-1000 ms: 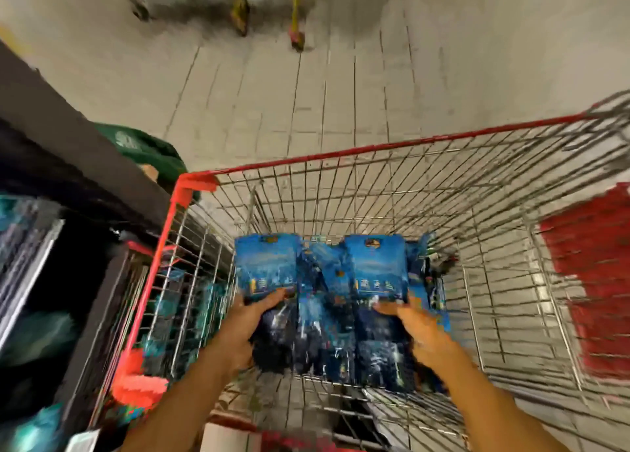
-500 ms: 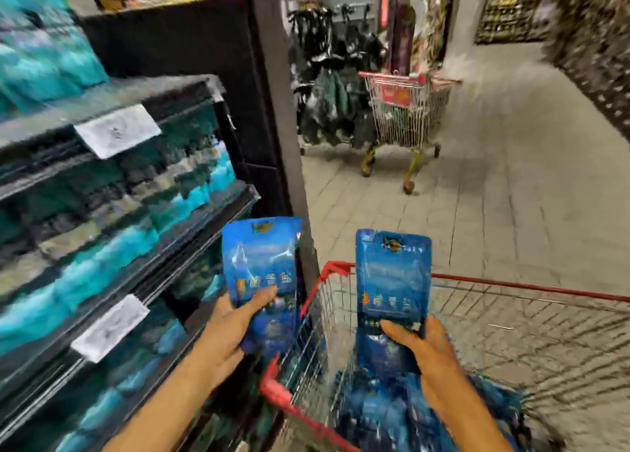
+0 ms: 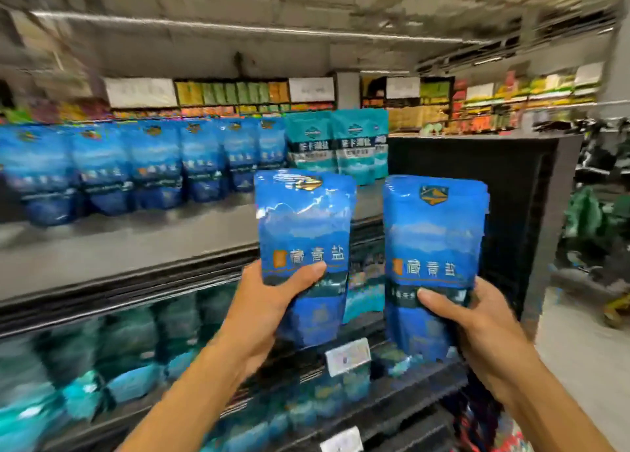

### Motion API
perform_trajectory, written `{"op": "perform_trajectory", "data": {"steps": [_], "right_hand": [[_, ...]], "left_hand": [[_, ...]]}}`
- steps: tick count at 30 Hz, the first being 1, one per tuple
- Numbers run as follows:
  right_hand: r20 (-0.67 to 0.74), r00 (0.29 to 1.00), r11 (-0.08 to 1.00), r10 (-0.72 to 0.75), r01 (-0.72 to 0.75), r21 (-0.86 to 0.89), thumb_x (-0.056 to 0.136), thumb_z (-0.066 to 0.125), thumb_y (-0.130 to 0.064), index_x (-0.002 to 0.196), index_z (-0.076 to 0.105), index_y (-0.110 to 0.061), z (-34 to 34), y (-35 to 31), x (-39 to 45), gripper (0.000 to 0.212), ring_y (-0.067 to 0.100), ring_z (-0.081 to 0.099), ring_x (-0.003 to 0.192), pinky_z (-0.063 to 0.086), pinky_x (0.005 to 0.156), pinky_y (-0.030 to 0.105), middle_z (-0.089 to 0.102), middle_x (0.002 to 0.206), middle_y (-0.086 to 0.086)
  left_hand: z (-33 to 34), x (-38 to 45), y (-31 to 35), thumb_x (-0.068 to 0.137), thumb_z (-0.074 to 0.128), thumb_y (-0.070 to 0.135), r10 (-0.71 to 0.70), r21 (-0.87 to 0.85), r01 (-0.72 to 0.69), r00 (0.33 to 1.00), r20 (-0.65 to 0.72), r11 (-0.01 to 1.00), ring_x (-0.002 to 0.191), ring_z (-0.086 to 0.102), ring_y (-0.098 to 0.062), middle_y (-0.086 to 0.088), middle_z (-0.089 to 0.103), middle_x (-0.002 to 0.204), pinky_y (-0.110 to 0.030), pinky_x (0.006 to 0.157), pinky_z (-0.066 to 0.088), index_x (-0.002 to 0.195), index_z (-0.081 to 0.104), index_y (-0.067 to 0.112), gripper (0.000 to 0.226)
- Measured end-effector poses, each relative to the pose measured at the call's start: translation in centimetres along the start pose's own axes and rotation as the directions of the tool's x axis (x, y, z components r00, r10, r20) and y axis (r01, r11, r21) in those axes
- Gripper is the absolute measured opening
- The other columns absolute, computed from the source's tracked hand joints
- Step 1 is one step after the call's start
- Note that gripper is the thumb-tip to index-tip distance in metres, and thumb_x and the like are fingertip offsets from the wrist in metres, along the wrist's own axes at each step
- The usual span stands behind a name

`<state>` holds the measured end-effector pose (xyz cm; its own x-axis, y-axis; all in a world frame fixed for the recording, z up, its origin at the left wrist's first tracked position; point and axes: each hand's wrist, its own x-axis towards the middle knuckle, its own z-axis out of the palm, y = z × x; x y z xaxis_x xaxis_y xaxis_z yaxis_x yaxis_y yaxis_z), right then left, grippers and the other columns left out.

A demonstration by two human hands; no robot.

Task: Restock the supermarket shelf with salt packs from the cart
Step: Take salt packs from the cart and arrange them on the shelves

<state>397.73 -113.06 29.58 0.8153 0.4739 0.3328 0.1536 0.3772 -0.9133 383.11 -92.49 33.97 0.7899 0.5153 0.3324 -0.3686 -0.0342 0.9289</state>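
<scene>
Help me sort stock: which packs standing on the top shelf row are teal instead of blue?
The teal salt packs at the row's right end, beside the black shelf end panel; the blue salt packs fill the rest leftward.

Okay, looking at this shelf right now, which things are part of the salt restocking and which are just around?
Part of the job: left hand and right hand, each gripping a blue salt pack; the blue row on the top shelf; the top shelf.

Just around: teal packs, price tag, far snack shelves.
</scene>
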Motion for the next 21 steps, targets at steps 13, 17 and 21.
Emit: {"op": "perform_trajectory", "data": {"steps": [13, 17, 21], "right_hand": [[0.259, 0.964, 0.992, 0.065, -0.090, 0.085, 0.079, 0.071, 0.007, 0.101, 0.071, -0.011, 19.4, -3.7, 22.7, 0.028, 0.018, 0.072, 0.070, 0.061, 0.059, 0.033, 0.077, 0.081, 0.001], [0.248, 0.953, 0.982, 0.175, -0.187, 0.024, 0.080, 0.068, 0.013, 0.111, 0.068, -0.003, 22.5, -0.4, 28.6, 0.035, 0.020, 0.071, 0.063, 0.059, 0.054, 0.035, 0.076, 0.082, 0.007], [0.226, 0.947, 0.974, 0.226, -0.213, -0.084, 0.079, 0.070, 0.013, 0.116, 0.066, 0.001, 23.5, 2.4, 32.5, 0.039, 0.028, 0.068, 0.093, 0.055, 0.084, 0.044, 0.070, 0.115, 0.019]], "left_hand": [[-13.6, 15.8, 10.0, 0.086, 0.069, 0.002, -0.010, 0.063, 0.029, 0.960, -0.281, 0.998, 0.100, 0.069, -0.031, -0.019, 0.066, 0.123, -0.045, 0.070, 0.062, 0.129, 0.055, -0.004, 0.046], [-15.2, 21.8, 6.0, 0.085, 0.071, 0.000, -0.039, 0.108, 0.076, 0.950, -0.309, 0.991, 0.078, 0.069, -0.024, -0.020, 0.068, 0.108, -0.037, 0.065, 0.062, 0.117, 0.060, -0.006, 0.035], [-15.8, 26.5, 2.8, 0.090, 0.065, 0.003, -0.064, 0.092, 0.093, 0.959, -0.277, 0.991, 0.085, 0.066, -0.027, -0.019, 0.068, 0.106, -0.042, 0.083, 0.058, 0.125, 0.057, -0.010, 0.038]]}}
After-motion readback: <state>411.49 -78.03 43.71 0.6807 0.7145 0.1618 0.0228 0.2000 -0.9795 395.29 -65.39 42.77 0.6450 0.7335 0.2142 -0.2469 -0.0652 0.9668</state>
